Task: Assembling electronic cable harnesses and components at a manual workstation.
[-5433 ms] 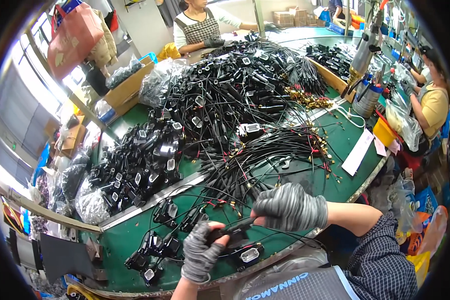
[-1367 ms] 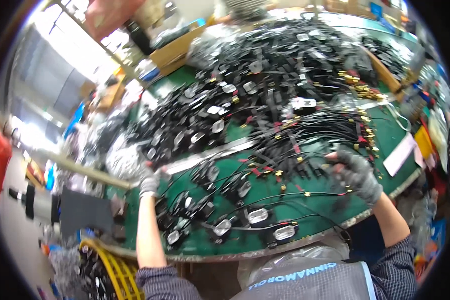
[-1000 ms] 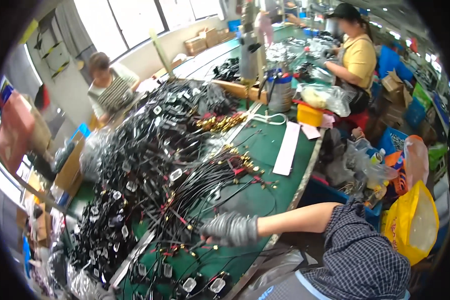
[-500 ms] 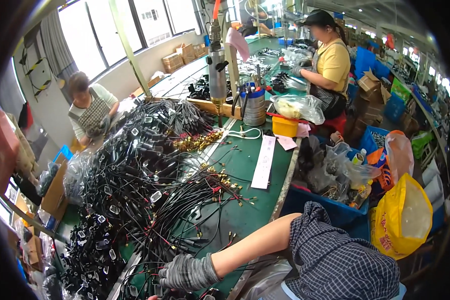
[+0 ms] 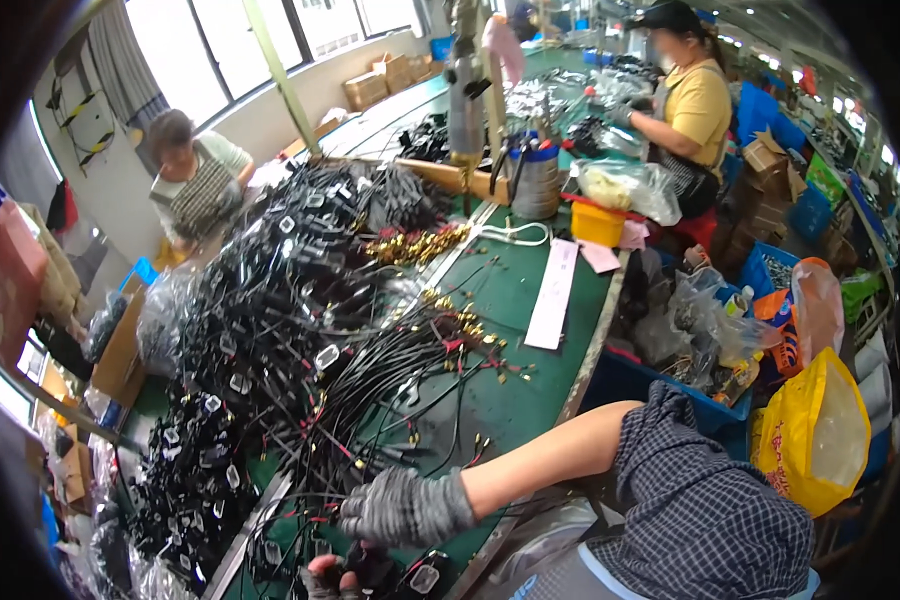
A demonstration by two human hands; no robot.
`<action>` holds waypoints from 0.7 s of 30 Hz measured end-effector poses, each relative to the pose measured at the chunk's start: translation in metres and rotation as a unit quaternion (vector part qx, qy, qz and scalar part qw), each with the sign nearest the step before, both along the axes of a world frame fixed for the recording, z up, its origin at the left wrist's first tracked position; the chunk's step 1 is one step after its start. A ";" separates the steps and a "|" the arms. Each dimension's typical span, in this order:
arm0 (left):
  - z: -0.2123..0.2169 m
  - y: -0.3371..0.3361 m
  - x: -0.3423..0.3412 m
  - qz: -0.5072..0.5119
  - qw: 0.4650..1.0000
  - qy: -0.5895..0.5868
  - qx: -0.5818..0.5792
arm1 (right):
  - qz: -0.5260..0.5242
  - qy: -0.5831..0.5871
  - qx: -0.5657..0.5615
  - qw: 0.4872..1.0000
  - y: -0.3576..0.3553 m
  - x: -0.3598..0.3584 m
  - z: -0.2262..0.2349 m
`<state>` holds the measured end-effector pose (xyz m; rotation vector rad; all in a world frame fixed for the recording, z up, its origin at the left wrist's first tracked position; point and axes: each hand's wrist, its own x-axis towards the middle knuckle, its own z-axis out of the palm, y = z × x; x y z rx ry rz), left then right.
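My right hand (image 5: 405,508), in a grey knitted glove, reaches in from the right over the near end of the green workbench (image 5: 505,290). Its fingers curl down among black cables (image 5: 390,375) with red-and-black wire ends and brass-coloured tips; what they grip is hidden. At the lower edge, just below it, my left hand (image 5: 330,578) shows only bare fingertips and a bit of glove. Those fingers are bent beside a dark piece, and their hold cannot be made out. A large heap of black cables with plug housings (image 5: 270,260) rises to the left of both hands.
A metal hand tool (image 5: 465,120) hangs over the bench. Beyond it stand a tin of tools (image 5: 533,185) and a yellow box (image 5: 598,224). A paper strip (image 5: 552,295) lies near the right edge. Two co-workers work across the bench; bins and a yellow bag (image 5: 815,435) are at right.
The view has shifted, so the bench appears farther right. My right hand has moved slightly up from the lower edge, and more of my left hand's fingers now shows below it.
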<state>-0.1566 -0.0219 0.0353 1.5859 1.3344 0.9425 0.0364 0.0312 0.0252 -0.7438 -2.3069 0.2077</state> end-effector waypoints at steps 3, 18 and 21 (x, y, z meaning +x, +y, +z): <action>-0.002 0.000 0.007 -0.019 0.999 -0.008 0.039 | -0.035 -0.004 -0.047 0.998 -0.002 0.005 0.007; -0.041 0.018 0.029 -0.034 0.997 0.043 0.061 | -0.060 -0.079 -0.057 0.993 -0.009 0.050 0.007; -0.037 0.019 0.040 -0.064 0.996 0.034 0.046 | -0.057 -0.134 -0.053 0.988 -0.006 0.054 0.002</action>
